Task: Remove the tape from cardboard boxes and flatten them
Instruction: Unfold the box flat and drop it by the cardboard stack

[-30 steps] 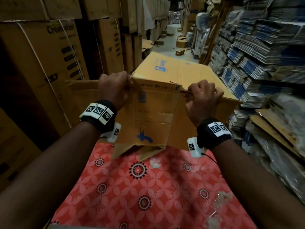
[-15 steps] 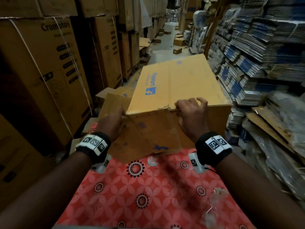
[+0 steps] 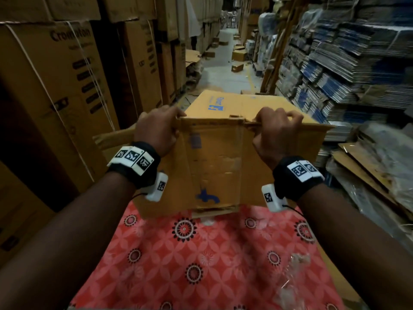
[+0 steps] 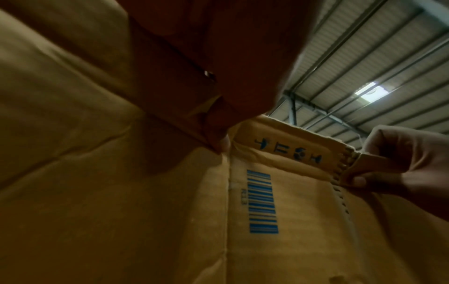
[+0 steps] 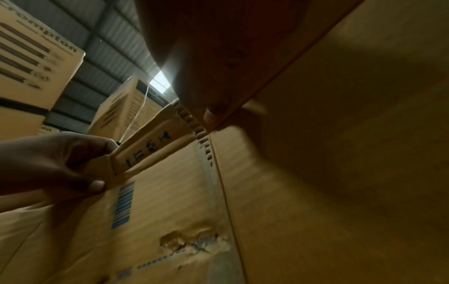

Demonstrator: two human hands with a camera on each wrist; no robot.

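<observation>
Cardboard box (image 3: 212, 157) stands on end over the red patterned cloth (image 3: 201, 260), its top edge clamped in the curled grip of the left hand (image 3: 156, 130) and right hand (image 3: 273, 133), likely to steady it for collapsing, between stacked cartons (image 3: 55, 97) and bundled flat sheets (image 3: 346, 63).

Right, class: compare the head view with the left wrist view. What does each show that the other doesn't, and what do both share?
Only the head view shows the red patterned cloth, the wrist bands, the aisle floor and the stacks of flattened cartons on the right.

Only the left wrist view shows the blue barcode printed on the cardboard box and the corrugated roof with its skylight.

Both show the left hand and right hand gripping the box's upper edge.
</observation>
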